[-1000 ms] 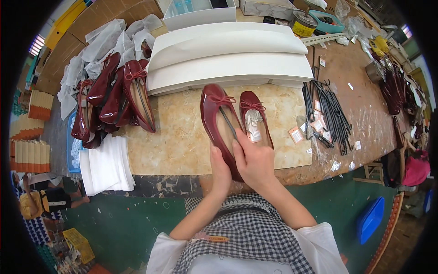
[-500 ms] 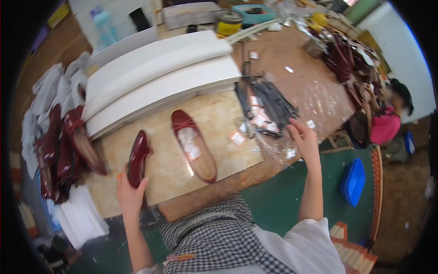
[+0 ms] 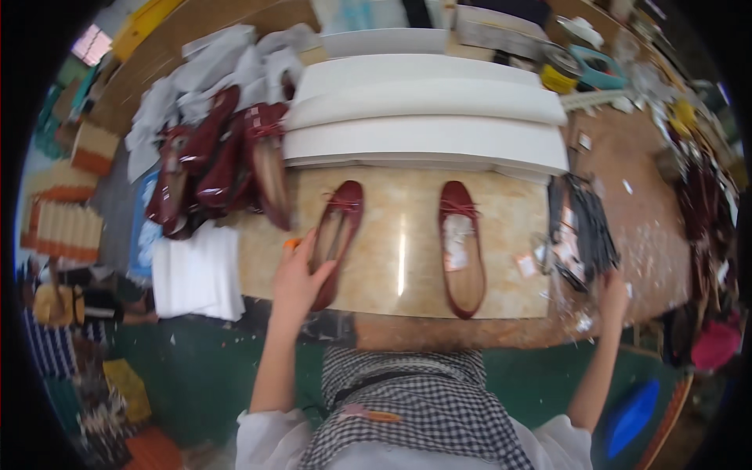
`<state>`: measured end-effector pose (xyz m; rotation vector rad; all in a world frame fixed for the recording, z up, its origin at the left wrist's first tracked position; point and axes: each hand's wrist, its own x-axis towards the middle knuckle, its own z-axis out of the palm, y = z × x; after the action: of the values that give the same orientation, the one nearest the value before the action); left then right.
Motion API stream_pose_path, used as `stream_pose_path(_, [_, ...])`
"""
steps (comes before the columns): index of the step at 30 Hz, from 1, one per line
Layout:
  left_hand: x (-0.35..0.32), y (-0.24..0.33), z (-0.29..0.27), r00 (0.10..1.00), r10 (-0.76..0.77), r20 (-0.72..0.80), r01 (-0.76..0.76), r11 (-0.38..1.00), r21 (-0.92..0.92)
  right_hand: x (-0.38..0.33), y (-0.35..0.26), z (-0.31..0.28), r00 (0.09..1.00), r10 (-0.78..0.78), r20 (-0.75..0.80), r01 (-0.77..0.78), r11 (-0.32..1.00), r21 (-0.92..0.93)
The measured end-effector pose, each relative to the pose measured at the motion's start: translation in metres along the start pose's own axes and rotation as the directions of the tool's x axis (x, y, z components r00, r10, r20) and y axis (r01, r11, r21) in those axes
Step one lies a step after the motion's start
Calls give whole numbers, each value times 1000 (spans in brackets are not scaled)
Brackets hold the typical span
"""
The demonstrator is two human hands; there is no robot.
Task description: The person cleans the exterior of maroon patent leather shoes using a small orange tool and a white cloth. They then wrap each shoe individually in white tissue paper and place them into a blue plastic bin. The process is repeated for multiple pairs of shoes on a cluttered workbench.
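My left hand (image 3: 294, 280) grips the heel end of a dark red patent ballet flat (image 3: 348, 207), which stands sole down on the marbled board (image 3: 399, 301). An orange band shows on one of its fingers. To the right lies the matching ballet flat (image 3: 468, 294), a small bow at its toe and crumpled white paper inside. My right hand (image 3: 615, 294) reaches the near right edge of a bundle of black strips (image 3: 594, 231) with white-and-orange tags (image 3: 565, 247) among them. Its fingertips are blurred, so I cannot see whether they pinch anything.
Several red shoes (image 3: 215, 160) are heaped at the left, beside grey wrapping paper (image 3: 223, 63) and stacked white sheets (image 3: 197, 274). A long white paper stack (image 3: 423, 141) runs behind the board. A yellow tin (image 3: 559, 70) and teal tray (image 3: 597, 66) stand at the back right.
The view has swung left. The ballet flat in my left hand has gone from lying on its side to standing sole down. My right hand has come down to the black strips' edge.
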<state>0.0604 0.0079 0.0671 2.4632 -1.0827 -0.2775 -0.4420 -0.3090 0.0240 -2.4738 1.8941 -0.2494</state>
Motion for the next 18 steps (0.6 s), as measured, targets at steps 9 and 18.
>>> stream_pose_path(9, [16,129,89,933,189,307,-75,935,-346,-29,-84,-63,994,105,-31,-102,992,79])
stream_pose_path(18, [-19,112,80,637,389,665,769,-265,-582,-63,-186,-63,955,-28,296,-229,563,794])
